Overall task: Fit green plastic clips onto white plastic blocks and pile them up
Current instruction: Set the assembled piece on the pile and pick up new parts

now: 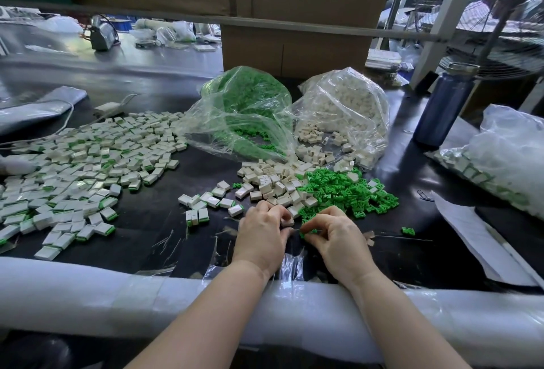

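Small white block point(287, 221) in left hand point(262, 239), green clip point(309, 233) in right hand point(335, 239).

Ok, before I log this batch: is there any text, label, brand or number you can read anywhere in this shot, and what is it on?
None can be read.
Cardboard box: faint printed marks near its top, too blurred to read.
Blue bottle: no label shows.
Clear bags of green clips and of white blocks: no print shows.
Grey device on the far table: too small to tell.
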`<state>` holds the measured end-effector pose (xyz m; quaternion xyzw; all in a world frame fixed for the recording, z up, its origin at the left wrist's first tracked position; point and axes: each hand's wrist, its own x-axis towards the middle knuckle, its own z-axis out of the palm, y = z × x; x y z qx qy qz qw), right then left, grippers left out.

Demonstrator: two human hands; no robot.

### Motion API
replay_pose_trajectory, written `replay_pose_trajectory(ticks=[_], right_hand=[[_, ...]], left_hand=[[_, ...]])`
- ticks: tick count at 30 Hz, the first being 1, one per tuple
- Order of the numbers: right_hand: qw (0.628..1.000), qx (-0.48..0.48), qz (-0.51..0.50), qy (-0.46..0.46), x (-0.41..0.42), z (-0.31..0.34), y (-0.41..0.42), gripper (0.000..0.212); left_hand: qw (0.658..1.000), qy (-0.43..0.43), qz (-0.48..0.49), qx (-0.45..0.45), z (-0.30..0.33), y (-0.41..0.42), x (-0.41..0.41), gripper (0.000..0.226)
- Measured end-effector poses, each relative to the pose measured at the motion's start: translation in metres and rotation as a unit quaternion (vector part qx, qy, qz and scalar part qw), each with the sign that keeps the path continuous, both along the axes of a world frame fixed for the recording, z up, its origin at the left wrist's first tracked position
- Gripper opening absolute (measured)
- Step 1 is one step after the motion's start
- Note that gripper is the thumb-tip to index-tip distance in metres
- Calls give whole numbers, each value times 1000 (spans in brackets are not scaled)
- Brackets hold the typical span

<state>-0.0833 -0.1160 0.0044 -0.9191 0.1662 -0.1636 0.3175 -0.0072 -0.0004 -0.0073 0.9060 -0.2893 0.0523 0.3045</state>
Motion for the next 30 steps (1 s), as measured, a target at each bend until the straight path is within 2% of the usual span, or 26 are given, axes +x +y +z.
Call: replay_pose_trajectory(ticks=[6,10,12,16,20,22,25,30], right_hand=[[1000,-24,-7,20,0,1,1,8],[1000,-9,-4,-5,-1,0,0,8],[1000,18,-3,-24,-1,0,-2,14],[988,125,-1,-96,-2,1,-3,24],[968,212,17,-136,-3,4,-5,20],[960,239,26,-144,-3,4,-6,21],[954,263,21,-144,-2,3,-6,23],[956,257,12,-143,-1,3,-6,23]], left_hand=[[1000,3,-11,-16,2,2,-2,12],[998,28,-34,-45,4,2,-2,25],[995,56,-52,-70,6,2,-2,31],[985,98,-94,-107,10,4,-5,20],[969,157,-108,-156,12,5,-6,16],[962,180,-108,-174,12,6,-6,20],[953,202,-104,-202,13,7,-7,26],[939,231,-96,-235,14,6,-5,14]])
